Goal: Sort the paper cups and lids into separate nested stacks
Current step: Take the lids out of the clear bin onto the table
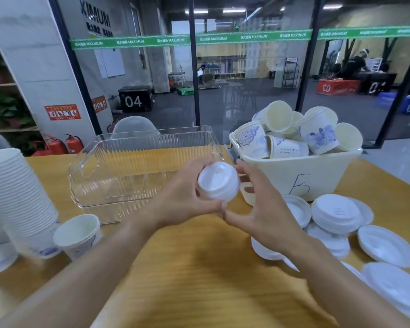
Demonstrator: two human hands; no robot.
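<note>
Writing first: we read a hand-drawn blue "5" on the front of the cream tub (294,171), "04" on a black box (135,98) beyond the glass, "03" on a red box (336,87) further right, and "MAXIMUM" repeated along the green strip (192,39) across the glass wall. Blue printed patterns cover the paper cups (301,131) heaped in the tub; their small text is too blurred for us to read.

We see both hands raised over the wooden table (199,268), meeting around one white lid (218,181) with a cup apparently under it. Our left hand (182,195) curls its fingers and thumb around the lid's left side; our right hand (263,209) pinches its right edge, thumb low, fingers spread behind.

A tall nested cup stack (12,197) leans at the table's left edge, with a single upright cup (78,235) just beside it. Loose white lids (336,218) lie scattered at the right, near the tub's base and out toward the table's right edge. A clear ribbed bin (137,166) lies behind our hands. Bare wood stretches between the forearms, toward the near edge.
</note>
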